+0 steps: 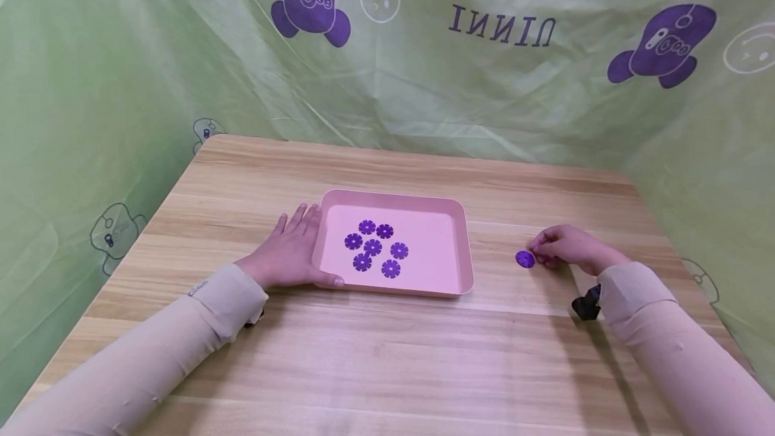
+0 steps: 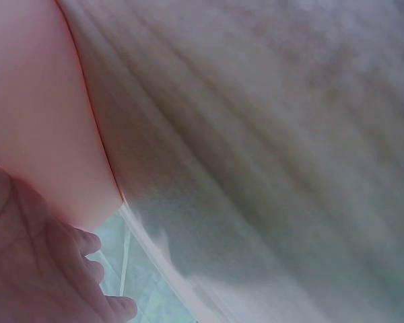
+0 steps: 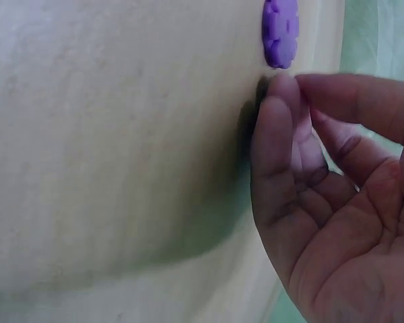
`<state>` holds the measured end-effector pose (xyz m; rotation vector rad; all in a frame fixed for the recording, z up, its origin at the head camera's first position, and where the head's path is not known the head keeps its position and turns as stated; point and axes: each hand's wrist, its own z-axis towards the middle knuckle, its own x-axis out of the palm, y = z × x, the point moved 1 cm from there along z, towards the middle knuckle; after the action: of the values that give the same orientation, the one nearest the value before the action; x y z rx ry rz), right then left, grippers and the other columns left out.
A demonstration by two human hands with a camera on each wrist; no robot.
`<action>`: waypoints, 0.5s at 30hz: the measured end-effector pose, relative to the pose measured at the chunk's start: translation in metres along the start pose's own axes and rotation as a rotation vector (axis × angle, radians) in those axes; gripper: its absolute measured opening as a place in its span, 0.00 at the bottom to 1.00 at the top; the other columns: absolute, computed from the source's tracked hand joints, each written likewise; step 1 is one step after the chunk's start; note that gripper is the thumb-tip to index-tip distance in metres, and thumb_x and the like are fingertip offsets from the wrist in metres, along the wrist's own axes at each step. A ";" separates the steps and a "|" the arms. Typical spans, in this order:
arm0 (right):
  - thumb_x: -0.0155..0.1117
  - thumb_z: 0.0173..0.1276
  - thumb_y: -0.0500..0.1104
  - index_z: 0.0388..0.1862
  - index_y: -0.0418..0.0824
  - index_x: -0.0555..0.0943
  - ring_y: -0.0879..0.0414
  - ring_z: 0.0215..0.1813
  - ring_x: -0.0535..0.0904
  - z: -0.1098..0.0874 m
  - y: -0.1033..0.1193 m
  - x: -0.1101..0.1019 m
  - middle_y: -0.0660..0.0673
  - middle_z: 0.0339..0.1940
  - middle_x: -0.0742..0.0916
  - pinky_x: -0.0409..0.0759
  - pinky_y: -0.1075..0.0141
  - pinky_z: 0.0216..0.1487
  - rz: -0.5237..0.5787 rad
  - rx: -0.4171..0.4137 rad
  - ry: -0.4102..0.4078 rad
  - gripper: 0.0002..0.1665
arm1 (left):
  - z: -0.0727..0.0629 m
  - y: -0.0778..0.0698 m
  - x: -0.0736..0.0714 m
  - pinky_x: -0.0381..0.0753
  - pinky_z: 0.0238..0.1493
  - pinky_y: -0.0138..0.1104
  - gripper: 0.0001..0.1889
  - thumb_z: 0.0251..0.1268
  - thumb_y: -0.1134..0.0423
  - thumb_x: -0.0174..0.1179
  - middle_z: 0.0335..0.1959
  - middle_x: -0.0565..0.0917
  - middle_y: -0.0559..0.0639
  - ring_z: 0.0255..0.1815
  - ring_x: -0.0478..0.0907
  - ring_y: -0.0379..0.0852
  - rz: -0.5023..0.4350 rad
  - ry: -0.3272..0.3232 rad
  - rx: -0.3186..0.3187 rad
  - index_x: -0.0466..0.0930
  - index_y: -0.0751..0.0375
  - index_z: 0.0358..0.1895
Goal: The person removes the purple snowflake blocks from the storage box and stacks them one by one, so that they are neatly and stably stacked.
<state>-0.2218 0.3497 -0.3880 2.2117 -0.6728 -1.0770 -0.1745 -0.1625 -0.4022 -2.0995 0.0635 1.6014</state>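
- While seven purple discs (image 1: pixel 373 247) lay in the centre-frame tray (image 1: pixel 432 241), an outlying disc (image 1: pixel 525 259) was left on the tabletop (image 1: pixel 387 362), frame right.
- Left hand (image 1: pixel 289 258) touched tray, fingers straight.
- Right hand (image 1: pixel 568 246): fingertips at outlier; couldn't tell if gripping.

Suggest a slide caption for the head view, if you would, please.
Left hand touching a tray with seven purple discs; right hand beside a purple piece.

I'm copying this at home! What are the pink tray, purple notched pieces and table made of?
Pink tray: probably plastic, smooth and matte, with rounded, moulded-looking corners.
Purple pieces: likely smooth plastic, evenly coloured with matching notches.
Table: wood or wood-look laminate, softly shiny; grain streaks fit either.
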 end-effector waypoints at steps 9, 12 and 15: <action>0.58 0.78 0.36 0.52 0.23 0.78 0.56 0.38 0.77 0.004 0.037 0.006 0.45 0.36 0.84 0.82 0.64 0.42 -0.070 -0.054 -0.045 0.15 | 0.001 -0.001 0.000 0.30 0.78 0.61 0.78 0.43 0.19 0.67 0.84 0.37 0.68 0.84 0.29 0.64 0.012 0.009 -0.004 0.35 0.76 0.81; 0.58 0.78 0.36 0.52 0.23 0.78 0.54 0.41 0.80 0.008 0.057 0.012 0.41 0.38 0.85 0.84 0.60 0.47 -0.075 -0.100 -0.033 0.15 | 0.000 -0.002 -0.001 0.29 0.78 0.61 0.79 0.43 0.19 0.66 0.83 0.37 0.69 0.83 0.29 0.65 0.009 0.010 -0.006 0.34 0.76 0.81; 0.58 0.78 0.37 0.53 0.23 0.77 0.49 0.44 0.82 0.012 0.079 0.020 0.37 0.42 0.86 0.85 0.56 0.51 -0.078 -0.139 -0.028 0.16 | 0.000 -0.002 0.000 0.30 0.78 0.61 0.80 0.43 0.19 0.66 0.83 0.36 0.69 0.83 0.29 0.65 0.010 0.013 -0.011 0.33 0.76 0.81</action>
<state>-0.2354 0.2775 -0.3506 2.1225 -0.5108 -1.1600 -0.1743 -0.1605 -0.4011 -2.1218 0.0696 1.5972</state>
